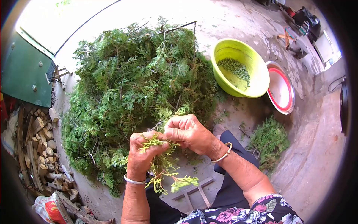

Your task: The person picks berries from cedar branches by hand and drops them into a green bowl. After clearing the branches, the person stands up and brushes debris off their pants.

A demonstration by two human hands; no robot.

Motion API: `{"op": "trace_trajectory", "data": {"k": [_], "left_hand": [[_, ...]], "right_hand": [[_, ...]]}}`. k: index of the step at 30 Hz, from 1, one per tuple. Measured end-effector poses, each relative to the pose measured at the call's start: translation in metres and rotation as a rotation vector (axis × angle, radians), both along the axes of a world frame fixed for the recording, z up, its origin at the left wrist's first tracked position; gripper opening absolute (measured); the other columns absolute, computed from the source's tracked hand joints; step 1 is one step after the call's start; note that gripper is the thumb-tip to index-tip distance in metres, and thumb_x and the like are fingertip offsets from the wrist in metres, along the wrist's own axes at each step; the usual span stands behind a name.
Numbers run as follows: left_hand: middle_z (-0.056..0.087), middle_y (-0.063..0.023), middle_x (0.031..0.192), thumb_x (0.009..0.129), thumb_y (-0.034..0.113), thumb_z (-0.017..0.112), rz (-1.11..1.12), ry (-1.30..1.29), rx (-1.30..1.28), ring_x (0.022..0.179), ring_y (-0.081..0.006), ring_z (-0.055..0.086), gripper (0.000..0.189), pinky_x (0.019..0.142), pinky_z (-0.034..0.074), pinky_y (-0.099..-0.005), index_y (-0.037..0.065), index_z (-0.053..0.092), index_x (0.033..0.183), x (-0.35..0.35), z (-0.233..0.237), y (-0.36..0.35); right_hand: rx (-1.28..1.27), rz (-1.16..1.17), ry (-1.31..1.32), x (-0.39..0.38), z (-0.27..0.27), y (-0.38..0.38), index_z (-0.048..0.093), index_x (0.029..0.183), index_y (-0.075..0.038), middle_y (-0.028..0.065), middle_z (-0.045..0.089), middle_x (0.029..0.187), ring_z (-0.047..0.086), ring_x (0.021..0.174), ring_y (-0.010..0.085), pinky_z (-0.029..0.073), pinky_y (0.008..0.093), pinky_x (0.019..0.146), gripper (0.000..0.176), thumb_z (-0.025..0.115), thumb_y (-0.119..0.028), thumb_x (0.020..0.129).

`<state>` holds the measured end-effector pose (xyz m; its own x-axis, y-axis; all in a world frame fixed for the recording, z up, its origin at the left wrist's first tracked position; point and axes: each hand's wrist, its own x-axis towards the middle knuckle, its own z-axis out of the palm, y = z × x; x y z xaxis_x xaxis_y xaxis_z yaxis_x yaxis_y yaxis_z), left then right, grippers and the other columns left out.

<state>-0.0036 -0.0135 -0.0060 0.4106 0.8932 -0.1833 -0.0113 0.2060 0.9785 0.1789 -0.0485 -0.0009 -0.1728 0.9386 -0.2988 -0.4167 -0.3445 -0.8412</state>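
Low in the middle of the head view, my left hand (143,153) is closed round a leafy green sprig (162,173), whose tips hang below the fist. My right hand (188,134) touches the same sprig beside it, thumb and fingers pinched together; whatever lies between those fingertips is too small to tell. Behind both hands rises a large heap of green branches (126,86). A yellow-green basin (223,78) holds many small green berries (235,71) to the right of the heap.
A red-rimmed white basin (279,89) leans beside the yellow-green one. A smaller branch pile (270,143) lies at right. Stacked firewood (46,149) and a green metal panel (28,71) are at left. A wooden frame (195,194) lies between my legs.
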Motion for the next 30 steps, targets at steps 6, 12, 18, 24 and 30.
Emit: {"op": "trace_trajectory", "data": {"k": [6, 12, 18, 24, 30], "left_hand": [[0.062, -0.0095, 0.079, 0.065, -0.004, 0.067, -0.104, -0.118, -0.144, 0.067, -0.0155, 0.056, 0.018, 0.060, 0.045, -0.0271, -0.005, 0.063, 0.082, -0.001, 0.007, 0.005], [0.062, -0.0056, 0.080, 0.069, -0.001, 0.068, 0.085, -0.197, -0.232, 0.066, -0.0124, 0.056, 0.016, 0.059, 0.044, -0.0226, -0.003, 0.063, 0.084, 0.001, 0.013, 0.007], [0.063, -0.0115, 0.073, 0.071, 0.006, 0.066, 0.047, -0.202, -0.174, 0.065, -0.0241, 0.065, 0.024, 0.060, 0.053, -0.0334, -0.004, 0.058, 0.092, -0.009, 0.005, 0.018], [0.062, -0.0111, 0.072, 0.071, 0.006, 0.066, 0.104, -0.206, -0.153, 0.064, -0.0241, 0.065, 0.024, 0.057, 0.050, -0.0307, -0.004, 0.058, 0.093, -0.007, 0.007, 0.017], [0.064, -0.0133, 0.074, 0.072, 0.005, 0.066, 0.104, -0.206, -0.144, 0.065, -0.0244, 0.065, 0.024, 0.056, 0.049, -0.0299, -0.003, 0.058, 0.093, -0.008, 0.006, 0.018]], "right_hand": [[-0.105, 0.022, 0.672, 0.005, -0.014, -0.007, 0.058, 0.093, -0.002, 0.0017, 0.055, 0.073, 0.048, 0.057, 0.0055, 0.034, 0.0184, 0.045, 0.016, 0.058, -0.018, 0.092], [-0.047, -0.161, 0.904, 0.021, -0.016, 0.002, 0.053, 0.112, 0.006, 0.0183, 0.060, 0.098, 0.059, 0.084, 0.0242, 0.052, 0.0331, 0.077, 0.033, 0.046, -0.018, 0.091], [-0.087, -0.342, 0.917, 0.025, -0.014, 0.002, 0.053, 0.114, 0.014, 0.0272, 0.057, 0.115, 0.055, 0.111, 0.0383, 0.047, 0.0447, 0.096, 0.041, 0.040, -0.016, 0.088], [-0.076, -0.381, 0.728, 0.023, -0.014, 0.000, 0.059, 0.103, 0.006, 0.0213, 0.062, 0.107, 0.061, 0.100, 0.0320, 0.051, 0.0418, 0.089, 0.030, 0.046, -0.019, 0.095], [-0.196, -0.410, 0.539, 0.029, -0.026, -0.006, 0.059, 0.084, -0.002, 0.0087, 0.059, 0.077, 0.059, 0.068, 0.0184, 0.052, 0.0293, 0.059, 0.036, 0.054, -0.035, 0.096]]}}
